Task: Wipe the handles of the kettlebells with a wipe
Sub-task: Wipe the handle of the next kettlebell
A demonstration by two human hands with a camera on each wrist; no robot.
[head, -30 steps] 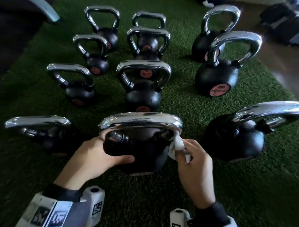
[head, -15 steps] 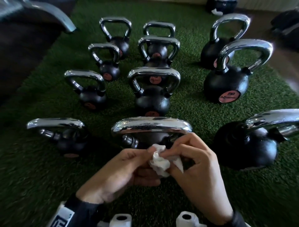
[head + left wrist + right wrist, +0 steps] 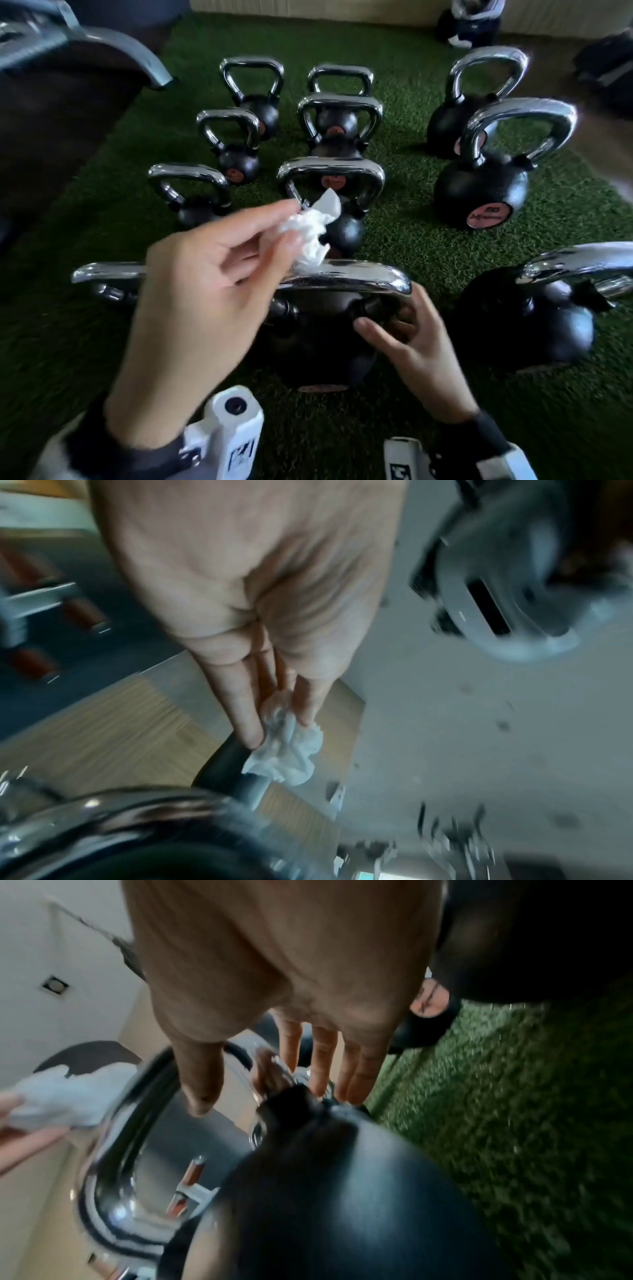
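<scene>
Wipe (image 3: 310,236), crumpled and white, is pinched in the fingers (image 3: 274,219) of the left hand (image 3: 205,301), just above the chrome handle (image 3: 346,277) of the nearest kettlebell (image 3: 318,346); the right hand (image 3: 416,346) curls loosely at the handle's right post, whether gripping I cannot tell; more kettlebells stand on green turf (image 3: 404,219) beyond

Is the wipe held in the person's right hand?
No, the left hand pinches the crumpled wipe above the nearest kettlebell's handle.

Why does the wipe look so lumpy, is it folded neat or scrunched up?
Scrunched up. The wipe is a crumpled white wad pinched in the left hand, above the chrome handle.
</scene>
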